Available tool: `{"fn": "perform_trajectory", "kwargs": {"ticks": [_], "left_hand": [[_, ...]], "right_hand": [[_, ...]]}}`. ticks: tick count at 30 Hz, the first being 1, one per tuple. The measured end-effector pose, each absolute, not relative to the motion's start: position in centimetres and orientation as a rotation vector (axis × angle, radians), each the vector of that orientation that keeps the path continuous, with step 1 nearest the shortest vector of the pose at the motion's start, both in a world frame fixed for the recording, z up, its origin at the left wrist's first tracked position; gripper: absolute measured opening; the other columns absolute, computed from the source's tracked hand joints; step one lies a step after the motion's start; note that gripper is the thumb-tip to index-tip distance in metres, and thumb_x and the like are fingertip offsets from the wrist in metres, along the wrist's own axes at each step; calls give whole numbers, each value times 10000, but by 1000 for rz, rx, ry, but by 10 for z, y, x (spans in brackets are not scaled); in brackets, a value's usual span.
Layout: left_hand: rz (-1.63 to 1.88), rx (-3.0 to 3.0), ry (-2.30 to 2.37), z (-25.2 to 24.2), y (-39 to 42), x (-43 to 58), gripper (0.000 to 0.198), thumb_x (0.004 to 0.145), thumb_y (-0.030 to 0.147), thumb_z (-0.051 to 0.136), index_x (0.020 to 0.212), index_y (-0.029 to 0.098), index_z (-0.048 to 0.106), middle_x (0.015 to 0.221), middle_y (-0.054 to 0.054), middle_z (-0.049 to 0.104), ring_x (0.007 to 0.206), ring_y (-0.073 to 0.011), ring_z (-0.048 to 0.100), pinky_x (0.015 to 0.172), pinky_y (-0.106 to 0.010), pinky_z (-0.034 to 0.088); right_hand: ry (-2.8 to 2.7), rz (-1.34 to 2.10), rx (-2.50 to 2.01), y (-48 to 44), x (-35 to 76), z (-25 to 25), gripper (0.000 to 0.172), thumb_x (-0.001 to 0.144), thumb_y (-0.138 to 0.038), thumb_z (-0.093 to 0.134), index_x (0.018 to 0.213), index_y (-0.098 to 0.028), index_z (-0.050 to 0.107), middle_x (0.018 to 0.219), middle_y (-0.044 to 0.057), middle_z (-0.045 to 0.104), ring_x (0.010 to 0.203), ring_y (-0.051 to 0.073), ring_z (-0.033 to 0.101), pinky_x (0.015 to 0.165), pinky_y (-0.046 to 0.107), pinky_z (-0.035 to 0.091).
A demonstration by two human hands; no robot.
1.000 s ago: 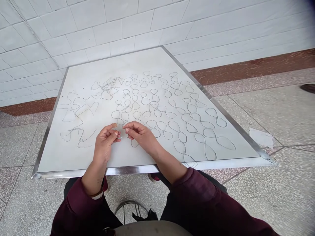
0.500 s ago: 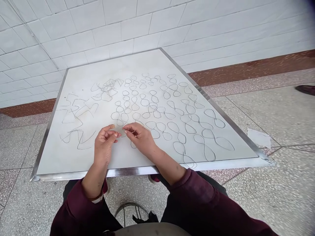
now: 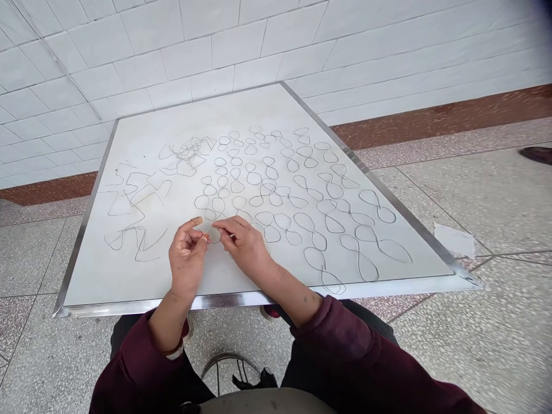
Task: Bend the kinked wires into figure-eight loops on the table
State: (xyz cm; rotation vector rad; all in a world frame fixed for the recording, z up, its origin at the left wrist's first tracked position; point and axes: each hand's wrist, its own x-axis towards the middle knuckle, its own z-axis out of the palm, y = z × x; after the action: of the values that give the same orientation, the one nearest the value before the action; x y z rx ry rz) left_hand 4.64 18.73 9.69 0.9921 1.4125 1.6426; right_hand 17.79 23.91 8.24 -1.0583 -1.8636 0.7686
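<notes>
My left hand (image 3: 188,253) is over the front of a white table (image 3: 241,282), its thumb and index finger pinched on a thin piece whose shape is hard to see, probably wire. Just to its right, my right hand (image 3: 245,241) has thumb and fingertips close together; anything between them is too fine to make out. Several thin wire figure-eights (image 3: 309,230) lie on the table beyond and to the right of my hands. Bent, open wires (image 3: 140,241) lie to the left, and a tangled wire bunch (image 3: 190,150) lies farther back.
A metal edge (image 3: 241,299) runs around the table, against a white tiled wall (image 3: 237,46). Below me is a round metal stool frame (image 3: 230,357). On the floor at right are a white scrap (image 3: 455,241) and a dark shoe (image 3: 537,154).
My fingertips have moved slightly apart. My left hand has turned a little and shifted slightly right, and the right fingers have straightened somewhat. The wires on the table lie as before.
</notes>
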Motion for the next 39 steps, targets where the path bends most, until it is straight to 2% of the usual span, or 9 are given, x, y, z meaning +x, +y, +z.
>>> {"fn": "perform_trajectory", "kwargs": {"ticks": [4,7,13,16,19,25,30,39], "left_hand": [[1624,992,1398,97,187,46,352,795,181,710,1137,243,656,744,40,605,760,-115,628,783,-274,519],[1621,999,1413,97,188,43,360,798,183,708,1149,241,650,741,42,603,744,-110,617,781,-269,517],[1577,1068,1463,101,189,40,348,805,204,693,1149,221,637,746,34,607,736,-112,600,766,-266,509],[1571,1054,1472,104,189,38,362,799,207,692,1156,218,630,731,39,595,713,-109,586,765,-268,507],[1556,1025,1483,107,190,37,379,793,207,693,1165,213,623,725,39,599,705,-112,590,758,-271,508],[1524,993,1517,110,191,36,379,778,194,690,1151,205,623,727,31,611,697,-114,592,693,-252,497],[1522,978,1531,110,191,35,350,777,183,682,1122,205,630,723,33,613,671,-110,585,693,-258,504],[1503,1005,1532,107,192,31,359,780,201,679,1133,218,616,745,25,623,655,-116,590,698,-278,518]], "right_hand": [[-1822,837,-1074,237,178,82,251,908,-80,492,998,-200,693,934,22,645,469,46,545,503,221,495],[-1801,868,-1064,237,177,80,254,907,-81,490,1005,-204,689,959,26,640,493,48,572,471,198,508],[-1854,810,-995,238,178,79,251,918,-100,507,1057,-218,679,968,43,646,620,96,623,542,227,582],[-1942,763,-908,239,181,80,215,930,-180,579,1127,-225,653,1003,55,643,723,123,657,614,255,611],[-2035,736,-824,240,183,79,289,920,-241,646,1205,-218,610,1040,68,634,770,138,671,646,274,624],[-2104,578,-805,242,185,71,283,943,-268,633,1217,-204,603,971,64,656,716,136,672,683,291,627],[-2131,394,-772,242,185,68,300,972,-338,576,1223,-174,595,930,79,674,761,159,689,698,293,625],[-2154,383,-788,239,186,71,337,988,-366,535,1263,-178,585,944,86,674,764,163,687,710,305,627]]}}
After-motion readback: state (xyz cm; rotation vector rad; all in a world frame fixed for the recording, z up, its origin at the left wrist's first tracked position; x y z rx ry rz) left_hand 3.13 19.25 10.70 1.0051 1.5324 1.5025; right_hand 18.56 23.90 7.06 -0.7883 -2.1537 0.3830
